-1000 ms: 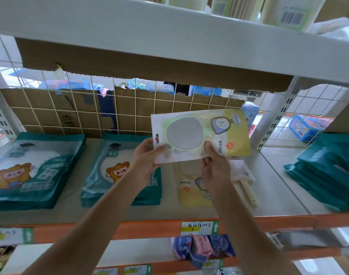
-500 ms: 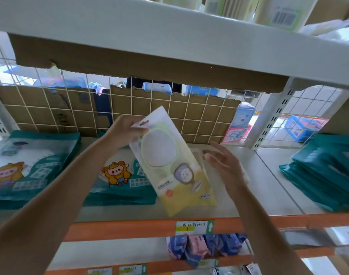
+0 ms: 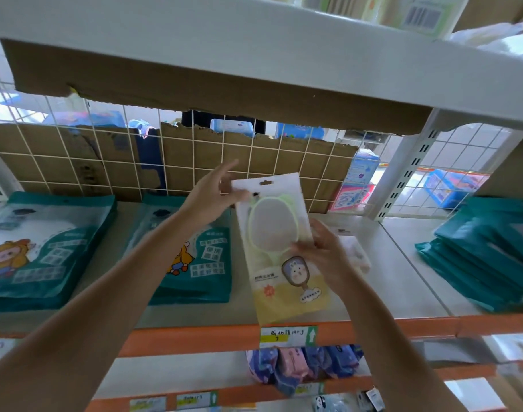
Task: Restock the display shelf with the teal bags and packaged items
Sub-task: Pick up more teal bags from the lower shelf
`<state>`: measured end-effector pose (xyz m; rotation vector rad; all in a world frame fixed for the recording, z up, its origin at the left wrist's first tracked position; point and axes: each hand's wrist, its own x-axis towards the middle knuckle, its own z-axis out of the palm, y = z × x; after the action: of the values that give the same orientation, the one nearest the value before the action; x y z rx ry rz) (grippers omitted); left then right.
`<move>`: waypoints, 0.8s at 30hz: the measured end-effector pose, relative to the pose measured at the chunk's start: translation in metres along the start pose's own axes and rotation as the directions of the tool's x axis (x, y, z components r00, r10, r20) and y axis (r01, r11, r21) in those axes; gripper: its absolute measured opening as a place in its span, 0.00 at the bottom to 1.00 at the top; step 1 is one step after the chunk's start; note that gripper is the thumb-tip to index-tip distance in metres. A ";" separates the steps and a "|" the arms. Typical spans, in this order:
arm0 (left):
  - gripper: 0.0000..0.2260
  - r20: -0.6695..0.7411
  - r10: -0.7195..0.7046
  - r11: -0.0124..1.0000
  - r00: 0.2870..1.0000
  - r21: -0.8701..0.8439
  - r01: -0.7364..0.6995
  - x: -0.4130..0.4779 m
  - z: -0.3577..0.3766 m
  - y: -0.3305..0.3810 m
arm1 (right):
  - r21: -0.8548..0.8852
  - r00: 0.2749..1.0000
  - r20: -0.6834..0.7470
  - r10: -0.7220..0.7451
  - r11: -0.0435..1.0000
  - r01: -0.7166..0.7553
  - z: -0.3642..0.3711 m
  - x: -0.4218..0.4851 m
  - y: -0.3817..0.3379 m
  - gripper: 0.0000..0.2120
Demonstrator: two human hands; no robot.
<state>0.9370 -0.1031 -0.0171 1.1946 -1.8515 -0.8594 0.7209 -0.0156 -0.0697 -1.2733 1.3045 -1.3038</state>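
packet (image 3: pixel 284 292): held upright over the front of the shelf (image 3: pixel 397 281), just right of the middle teal bags (image 3: pixel 201 263).
left hand (image 3: pixel 212 194): the packet's top left corner is pinched; the forefinger is stretched out.
right hand (image 3: pixel 328 251): the packet's right edge is gripped.
teal bags: laid in three stacks on the shelf.

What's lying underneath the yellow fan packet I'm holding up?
Grey shelf board and the edge of a pale packet showing past the right hand. Anything directly beneath the yellow packet is covered.
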 end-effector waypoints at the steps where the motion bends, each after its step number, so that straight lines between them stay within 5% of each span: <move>1: 0.29 -0.015 -0.021 0.999 1.000 0.042 0.022 -0.003 0.001 -0.009 | 0.009 0.997 -0.057 0.042 0.999 -0.041 -0.007 0.001 0.002 0.24; 4: 0.27 0.030 -0.112 0.925 0.993 0.368 0.093 -0.013 0.006 -0.033 | 0.073 0.959 -0.202 0.201 0.979 -0.190 -0.024 0.007 0.011 0.21; 8: 0.27 0.182 -0.140 0.678 0.973 0.734 -0.039 -0.018 0.021 -0.058 | 0.131 0.912 -0.235 0.335 0.941 -0.312 -0.027 0.016 0.024 0.19; 11: 0.25 0.183 -0.197 0.642 0.963 0.767 -0.015 -0.023 0.029 -0.072 | 0.173 0.900 -0.207 0.383 0.920 -0.352 -0.023 0.023 0.034 0.20; 24: 0.24 0.168 -0.155 0.657 0.974 0.753 -0.025 -0.026 0.033 -0.087 | -0.215 0.922 -0.245 0.299 0.911 -0.353 -0.010 0.035 0.044 0.22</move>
<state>0.9529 -0.1036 -0.1124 1.7216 -2.4787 -0.2121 0.7042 -0.0523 -0.1096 -1.0439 1.7985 -1.0717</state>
